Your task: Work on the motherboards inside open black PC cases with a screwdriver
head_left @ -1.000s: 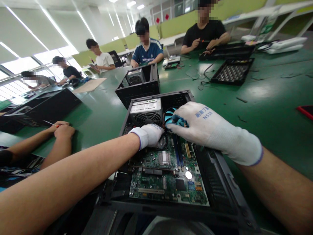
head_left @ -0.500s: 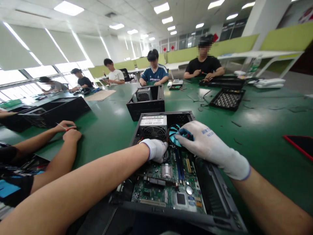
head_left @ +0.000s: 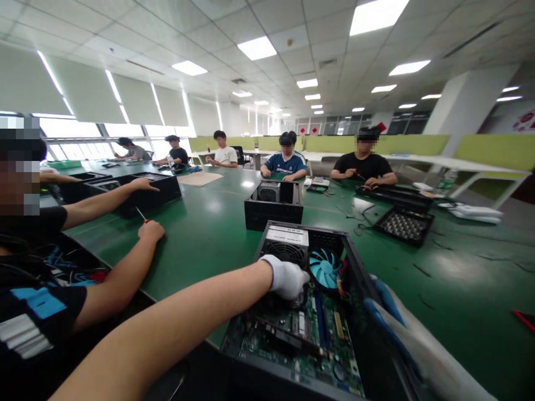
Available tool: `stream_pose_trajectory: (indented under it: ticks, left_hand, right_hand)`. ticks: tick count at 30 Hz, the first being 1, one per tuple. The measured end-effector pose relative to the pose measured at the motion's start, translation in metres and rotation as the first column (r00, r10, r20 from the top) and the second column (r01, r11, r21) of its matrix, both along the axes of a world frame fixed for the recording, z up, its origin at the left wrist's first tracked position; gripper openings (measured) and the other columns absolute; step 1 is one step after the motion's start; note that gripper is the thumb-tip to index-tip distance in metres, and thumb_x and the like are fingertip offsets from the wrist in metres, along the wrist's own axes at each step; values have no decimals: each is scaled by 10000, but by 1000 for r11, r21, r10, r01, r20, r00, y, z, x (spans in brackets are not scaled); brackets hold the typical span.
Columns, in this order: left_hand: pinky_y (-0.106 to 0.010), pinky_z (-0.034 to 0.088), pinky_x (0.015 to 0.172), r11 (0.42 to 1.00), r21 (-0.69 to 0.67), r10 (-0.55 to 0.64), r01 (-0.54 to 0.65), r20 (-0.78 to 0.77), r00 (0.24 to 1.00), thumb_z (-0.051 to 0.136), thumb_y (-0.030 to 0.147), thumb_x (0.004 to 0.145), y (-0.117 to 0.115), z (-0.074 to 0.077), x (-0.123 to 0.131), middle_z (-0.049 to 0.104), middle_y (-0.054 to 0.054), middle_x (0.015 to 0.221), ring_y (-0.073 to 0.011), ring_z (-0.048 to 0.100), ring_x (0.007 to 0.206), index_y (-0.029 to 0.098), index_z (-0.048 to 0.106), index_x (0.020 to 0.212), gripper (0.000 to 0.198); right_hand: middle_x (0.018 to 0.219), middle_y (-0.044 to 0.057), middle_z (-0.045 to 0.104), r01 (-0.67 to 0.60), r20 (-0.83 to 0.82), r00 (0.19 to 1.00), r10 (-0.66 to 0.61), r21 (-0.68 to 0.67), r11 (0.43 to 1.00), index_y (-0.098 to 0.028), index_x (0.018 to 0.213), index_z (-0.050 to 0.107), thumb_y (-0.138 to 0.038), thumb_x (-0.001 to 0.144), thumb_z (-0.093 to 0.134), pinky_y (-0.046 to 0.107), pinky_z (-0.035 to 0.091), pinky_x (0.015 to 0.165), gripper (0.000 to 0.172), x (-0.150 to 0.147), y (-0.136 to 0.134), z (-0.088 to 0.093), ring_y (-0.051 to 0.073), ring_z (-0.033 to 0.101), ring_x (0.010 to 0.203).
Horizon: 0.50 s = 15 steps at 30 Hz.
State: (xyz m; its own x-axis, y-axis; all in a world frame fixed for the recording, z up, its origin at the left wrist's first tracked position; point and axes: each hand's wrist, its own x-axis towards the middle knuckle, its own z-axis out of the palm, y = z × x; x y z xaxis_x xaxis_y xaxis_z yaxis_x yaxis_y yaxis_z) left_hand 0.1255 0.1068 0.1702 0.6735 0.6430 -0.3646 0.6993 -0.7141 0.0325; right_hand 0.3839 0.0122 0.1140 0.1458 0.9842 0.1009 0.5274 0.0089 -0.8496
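Note:
An open black computer case (head_left: 356, 262) lies on the green table in front of me. Inside it are a power supply (head_left: 288, 236), a blue fan (head_left: 326, 268) and a green motherboard (head_left: 320, 334). My left hand (head_left: 287, 279), in a white glove, is down inside the case just in front of the power supply, fingers curled; what they grip is hidden. My right hand (head_left: 403, 331), in a white glove with blue fingertips, lies blurred along the case's right wall, fingers stretched out and holding nothing.
A second open case (head_left: 273, 209) stands just behind mine. At my left a person's hand (head_left: 151, 229) holds a small screwdriver (head_left: 141, 214) near another black case (head_left: 154, 189). A black tray (head_left: 403, 225) is at the right. Several people sit across the table.
My right hand has left the blue fan and drawn back to the case's right wall. My left hand stays in the case. The view has tilted upward.

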Motion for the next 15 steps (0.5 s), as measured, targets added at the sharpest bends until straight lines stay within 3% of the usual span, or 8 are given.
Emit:
stream_pose_trajectory:
  ticks: [3,8,12,15]
  left_hand:
    - [-395,589,941,999,44,-36,30,129,991,542,287,991,-7,18,-9,751,-170,1209,-308,741,1111,174,633,1224,275]
    - [-356,555,936,991,129,-66,30,286,956,388,290,1069,-33,47,-41,729,-149,1189,-264,717,1086,171,565,1201,251]
    - [-347,545,875,984,175,-40,-38,424,905,460,403,1055,-64,56,-81,733,-108,1061,-257,713,990,206,574,1030,229]
    - [-349,546,832,967,180,66,-179,500,863,454,524,1054,-94,54,-109,723,-71,999,-243,714,943,234,575,969,325]
  right_hand:
    - [1630,46,506,23,-82,996,-24,-25,999,-282,1632,435,-746,817,633,365,407,1222,959,-5,-2,-8,344,411,1523]
    - [1655,62,470,27,-73,997,-31,-60,998,-274,1665,359,-769,810,632,403,391,1232,1025,-23,0,-10,355,421,1520]
    - [1662,92,459,-91,-50,995,88,-44,995,-287,1682,297,-750,853,625,482,298,1281,1005,-56,10,-9,358,408,1533]
    - [1592,118,548,-183,-24,983,183,12,983,-283,1667,330,-711,891,618,503,349,1253,932,-89,25,-7,360,496,1474]
